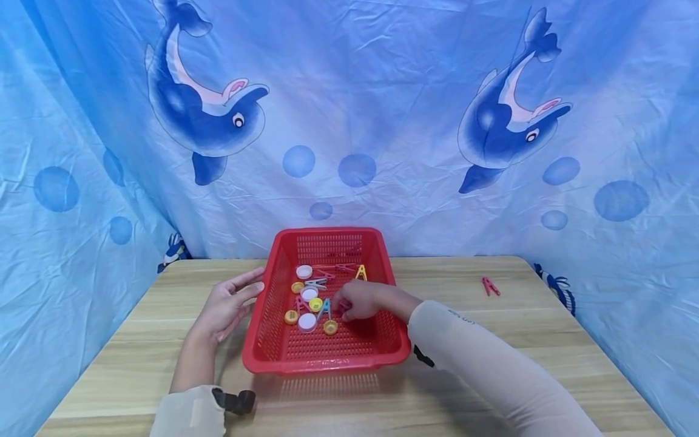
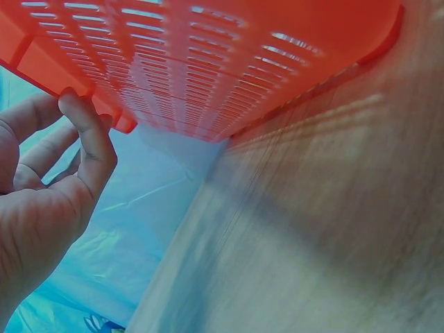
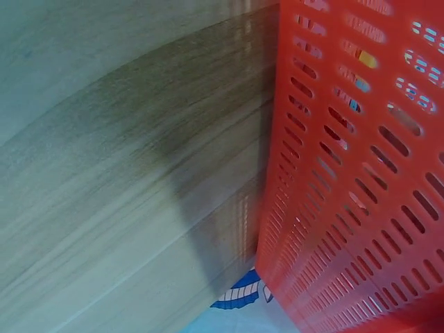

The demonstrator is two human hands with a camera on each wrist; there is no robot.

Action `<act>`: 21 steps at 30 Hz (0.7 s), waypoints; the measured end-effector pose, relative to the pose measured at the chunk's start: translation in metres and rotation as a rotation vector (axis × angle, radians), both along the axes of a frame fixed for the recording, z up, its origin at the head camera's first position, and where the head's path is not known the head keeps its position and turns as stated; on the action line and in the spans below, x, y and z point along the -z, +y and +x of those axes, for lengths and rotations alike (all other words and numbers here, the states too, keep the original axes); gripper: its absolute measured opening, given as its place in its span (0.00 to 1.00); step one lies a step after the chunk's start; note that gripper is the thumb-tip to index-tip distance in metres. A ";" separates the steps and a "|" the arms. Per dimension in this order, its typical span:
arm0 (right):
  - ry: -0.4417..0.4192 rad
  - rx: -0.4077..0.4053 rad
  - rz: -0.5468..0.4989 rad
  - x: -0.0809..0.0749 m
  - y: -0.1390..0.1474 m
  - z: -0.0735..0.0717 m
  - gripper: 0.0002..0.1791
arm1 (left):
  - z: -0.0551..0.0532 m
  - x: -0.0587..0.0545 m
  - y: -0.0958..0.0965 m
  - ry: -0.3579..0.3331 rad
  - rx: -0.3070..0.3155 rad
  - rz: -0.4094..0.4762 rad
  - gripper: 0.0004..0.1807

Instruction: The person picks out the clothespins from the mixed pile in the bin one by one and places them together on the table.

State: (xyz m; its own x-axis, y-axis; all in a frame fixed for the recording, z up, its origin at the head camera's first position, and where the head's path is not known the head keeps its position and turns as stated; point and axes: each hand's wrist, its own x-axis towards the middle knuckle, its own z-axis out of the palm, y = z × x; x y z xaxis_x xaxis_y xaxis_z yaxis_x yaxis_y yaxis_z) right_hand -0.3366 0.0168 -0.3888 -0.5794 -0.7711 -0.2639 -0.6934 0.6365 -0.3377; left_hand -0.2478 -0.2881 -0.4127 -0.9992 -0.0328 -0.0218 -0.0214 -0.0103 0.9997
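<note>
A red slatted plastic basket [image 1: 327,365] stands on the wooden table. My left hand [image 1: 226,306] is at its left rim; in the left wrist view the fingertips [image 2: 78,97] touch the rim from outside. Inside the basket, my right hand [image 1: 360,301] reaches down with curled fingers and pinches a red clothespin [image 1: 343,306], partly covered by them. Left of that hand lie a blue clothespin [image 1: 324,308], white caps [image 1: 307,322] and yellow caps [image 1: 315,304]. A yellow clothespin [image 1: 361,272] leans behind it. The right wrist view shows only the basket's slatted wall [image 3: 374,208], not the hand.
Another red clothespin [image 1: 490,286] lies on the table [image 1: 464,340], to the right of the basket. A blue cloth with dolphins [image 1: 349,109] hangs behind and along both sides of the table. More red clothespins [image 1: 326,274] lie toward the basket's back.
</note>
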 end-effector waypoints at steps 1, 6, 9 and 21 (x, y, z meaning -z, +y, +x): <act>0.000 -0.011 -0.008 0.000 0.001 0.000 0.17 | 0.000 0.000 0.001 0.002 0.000 0.003 0.37; -0.016 -0.031 -0.063 -0.002 0.005 0.000 0.13 | -0.002 -0.001 0.005 0.014 0.017 0.005 0.36; -0.017 -0.027 -0.098 -0.003 0.006 0.002 0.14 | -0.002 -0.001 0.005 0.004 0.023 0.002 0.38; 0.004 -0.105 -0.133 -0.008 0.002 0.002 0.27 | -0.001 0.002 -0.001 0.011 0.015 0.002 0.38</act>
State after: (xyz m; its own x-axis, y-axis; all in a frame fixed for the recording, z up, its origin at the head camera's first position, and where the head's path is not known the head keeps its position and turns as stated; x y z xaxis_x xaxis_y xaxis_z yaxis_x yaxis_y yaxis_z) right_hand -0.3346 0.0193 -0.3808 -0.4946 -0.8555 -0.1535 -0.7554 0.5105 -0.4108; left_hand -0.2490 -0.2889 -0.4150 -0.9998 -0.0175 -0.0106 -0.0103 -0.0120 0.9999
